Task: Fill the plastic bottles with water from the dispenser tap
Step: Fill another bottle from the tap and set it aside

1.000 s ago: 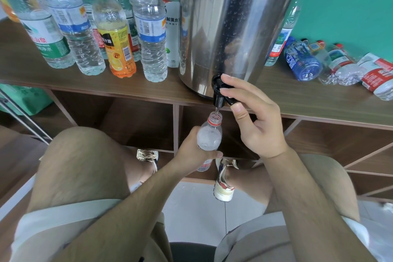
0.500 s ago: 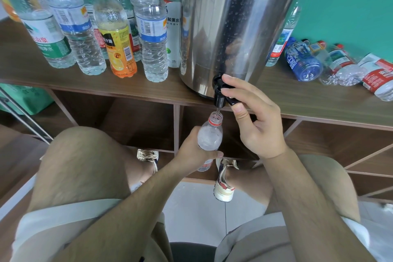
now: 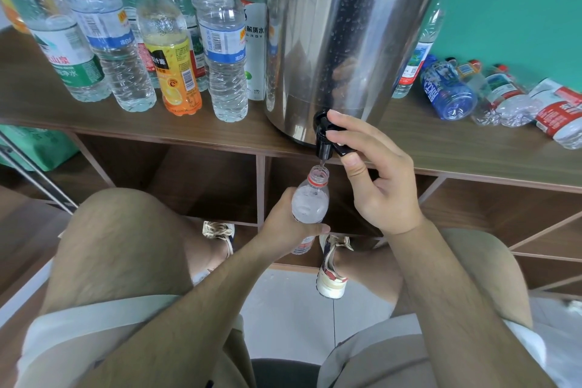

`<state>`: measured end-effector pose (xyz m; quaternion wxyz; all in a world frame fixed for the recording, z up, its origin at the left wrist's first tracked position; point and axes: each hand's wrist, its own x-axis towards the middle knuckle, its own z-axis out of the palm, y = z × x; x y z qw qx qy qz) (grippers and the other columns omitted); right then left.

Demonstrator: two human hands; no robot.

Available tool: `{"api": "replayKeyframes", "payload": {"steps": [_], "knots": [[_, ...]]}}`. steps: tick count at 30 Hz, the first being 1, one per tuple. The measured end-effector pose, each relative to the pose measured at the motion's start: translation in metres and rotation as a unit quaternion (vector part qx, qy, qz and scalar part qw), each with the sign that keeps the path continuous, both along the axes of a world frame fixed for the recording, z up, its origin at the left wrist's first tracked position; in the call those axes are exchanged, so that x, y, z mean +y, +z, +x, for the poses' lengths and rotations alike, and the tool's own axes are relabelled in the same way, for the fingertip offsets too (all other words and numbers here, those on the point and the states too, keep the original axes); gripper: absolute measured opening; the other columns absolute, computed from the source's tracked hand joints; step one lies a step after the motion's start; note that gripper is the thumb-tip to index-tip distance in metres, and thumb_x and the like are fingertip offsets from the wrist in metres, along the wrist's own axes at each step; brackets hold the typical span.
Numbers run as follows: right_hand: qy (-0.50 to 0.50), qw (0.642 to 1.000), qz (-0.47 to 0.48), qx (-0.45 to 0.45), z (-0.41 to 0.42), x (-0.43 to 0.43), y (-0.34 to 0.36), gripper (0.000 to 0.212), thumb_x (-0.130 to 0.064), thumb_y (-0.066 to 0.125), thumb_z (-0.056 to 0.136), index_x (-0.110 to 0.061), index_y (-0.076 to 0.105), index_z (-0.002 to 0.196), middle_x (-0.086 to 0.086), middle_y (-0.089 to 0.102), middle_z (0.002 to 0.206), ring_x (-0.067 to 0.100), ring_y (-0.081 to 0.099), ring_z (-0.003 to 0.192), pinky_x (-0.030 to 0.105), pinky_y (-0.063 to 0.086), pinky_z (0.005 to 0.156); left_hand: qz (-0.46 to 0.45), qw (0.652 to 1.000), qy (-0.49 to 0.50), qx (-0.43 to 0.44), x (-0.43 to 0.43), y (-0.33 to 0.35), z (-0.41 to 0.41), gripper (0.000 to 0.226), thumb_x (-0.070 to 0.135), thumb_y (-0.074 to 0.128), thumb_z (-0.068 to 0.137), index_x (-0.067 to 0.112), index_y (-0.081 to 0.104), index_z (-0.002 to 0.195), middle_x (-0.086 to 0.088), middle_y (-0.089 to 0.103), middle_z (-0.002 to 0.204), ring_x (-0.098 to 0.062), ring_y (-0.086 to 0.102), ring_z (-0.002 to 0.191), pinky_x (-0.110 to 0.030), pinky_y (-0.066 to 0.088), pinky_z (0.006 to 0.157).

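Fingers (image 3: pixel 356 123) and thumb of my right hand (image 3: pixel 384 189) pinch the tap (image 3: pixel 322 142); my left hand (image 3: pixel 283 227) grips the bottle (image 3: pixel 310 203) beneath. Capped bottles (image 3: pixel 225 50) stand left of the dispenser (image 3: pixel 340 25), others (image 3: pixel 447 91) lie right.

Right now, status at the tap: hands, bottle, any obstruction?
Left hand grips bottle, mouth under tap. Right hand pinches tap, thin stream going in. Nothing in the way.
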<state>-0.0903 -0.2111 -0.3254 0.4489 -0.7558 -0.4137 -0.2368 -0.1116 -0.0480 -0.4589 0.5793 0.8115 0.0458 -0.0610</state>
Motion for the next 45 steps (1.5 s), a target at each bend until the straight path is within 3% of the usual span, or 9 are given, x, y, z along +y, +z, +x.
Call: {"api": "replayKeyframes", "payload": {"steps": [6,18,23,32,40,45], "knots": [[0.002,1.000,0.004,0.003,-0.0010,-0.0003,0.0016,0.028,-0.003,0.052,0.105,-0.003,0.069,0.128,0.012,0.061,0.148,0.025,0.058,0.140,0.057,0.056,0.103,0.007,1.000,0.002,-0.003,-0.0003,0.0007,-0.0006,0.077,0.032,0.092,0.077,0.039,0.037,0.131,0.019,0.052,0.116,-0.007,0.057,0.101,-0.022,0.044,0.089],[-0.002,1.000,0.004,0.006,-0.0018,0.0000,0.0017,0.029,-0.003,0.052,0.105,0.002,0.070,0.127,0.014,0.061,0.147,0.026,0.058,0.140,0.057,0.056,0.103,-0.001,1.000,0.001,-0.002,0.0006,0.0025,-0.0020,0.075,0.032,0.092,0.077,0.039,0.039,0.130,0.017,0.054,0.117,-0.008,0.058,0.101,-0.012,0.042,0.078],[-0.003,1.000,0.005,0.005,-0.0021,0.0006,0.0021,0.028,-0.001,0.053,0.104,0.002,0.070,0.127,0.015,0.062,0.146,0.025,0.058,0.140,0.056,0.054,0.105,-0.005,1.000,0.001,0.001,0.0002,0.0021,-0.0025,0.076,0.031,0.092,0.078,0.037,0.039,0.132,0.012,0.055,0.122,-0.012,0.058,0.106,-0.020,0.045,0.086],[-0.006,1.000,0.007,0.006,-0.0018,0.0005,0.0009,0.029,0.000,0.053,0.104,-0.001,0.070,0.128,0.012,0.062,0.147,0.024,0.058,0.140,0.056,0.055,0.105,0.011,1.000,-0.006,0.002,0.0004,0.0031,-0.0025,0.074,0.032,0.091,0.079,0.040,0.037,0.129,0.022,0.052,0.114,-0.007,0.057,0.098,-0.008,0.039,0.077],[-0.009,1.000,0.012,-0.001,-0.0001,0.0014,0.0014,0.028,0.000,0.053,0.104,-0.001,0.070,0.126,0.013,0.063,0.146,0.024,0.059,0.139,0.046,0.052,0.111,0.028,1.000,-0.001,-0.001,-0.0005,0.0036,-0.0014,0.075,0.035,0.091,0.079,0.038,0.037,0.131,0.014,0.055,0.121,-0.011,0.057,0.105,-0.014,0.041,0.081],[-0.013,1.000,0.013,-0.004,0.0006,0.0019,0.0002,0.027,0.001,0.054,0.104,0.000,0.071,0.125,0.012,0.063,0.145,0.023,0.060,0.138,0.049,0.054,0.108,0.029,1.000,-0.002,-0.002,-0.0001,0.0035,-0.0014,0.075,0.034,0.090,0.080,0.033,0.039,0.135,0.010,0.056,0.125,-0.014,0.057,0.111,-0.019,0.043,0.087]]}}
